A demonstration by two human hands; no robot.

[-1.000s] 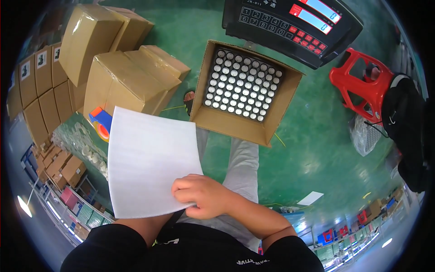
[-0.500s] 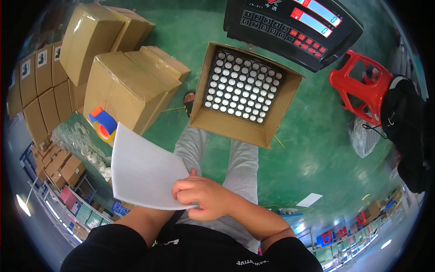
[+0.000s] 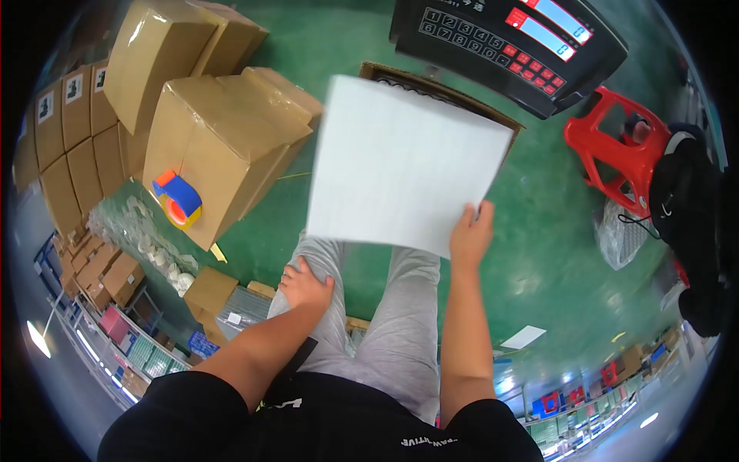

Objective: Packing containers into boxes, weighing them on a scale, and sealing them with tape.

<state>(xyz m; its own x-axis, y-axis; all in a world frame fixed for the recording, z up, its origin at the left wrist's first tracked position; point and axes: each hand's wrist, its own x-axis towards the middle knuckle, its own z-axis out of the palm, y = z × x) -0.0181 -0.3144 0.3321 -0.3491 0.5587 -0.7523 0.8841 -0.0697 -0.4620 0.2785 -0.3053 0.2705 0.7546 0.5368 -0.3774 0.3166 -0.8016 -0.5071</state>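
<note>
My right hand (image 3: 471, 237) pinches the near right corner of a white foam sheet (image 3: 408, 165), thumb and fingers closed on it. The sheet spreads over an open cardboard box (image 3: 504, 118) and hides most of it. Only the far rim shows, with a thin row of dark round edges from the contents along the sheet's far side. Whether the sheet touches the contents I cannot tell. My left hand (image 3: 306, 286) lies on my left thigh with its fingers spread, holding nothing.
Beyond the box stands a black weighing display (image 3: 493, 54) with keys. Large taped cartons (image 3: 223, 142) are at left, with a blue-and-orange tape dispenser (image 3: 181, 202) on one. A red stool (image 3: 581, 142) and black fabric (image 3: 689, 223) are at right. A grey package (image 3: 245, 309) lies by my left leg.
The foam sheet has swung from my left side forward and right, over the box of white-capped items. My left hand has let go of it and come down on my thigh.
</note>
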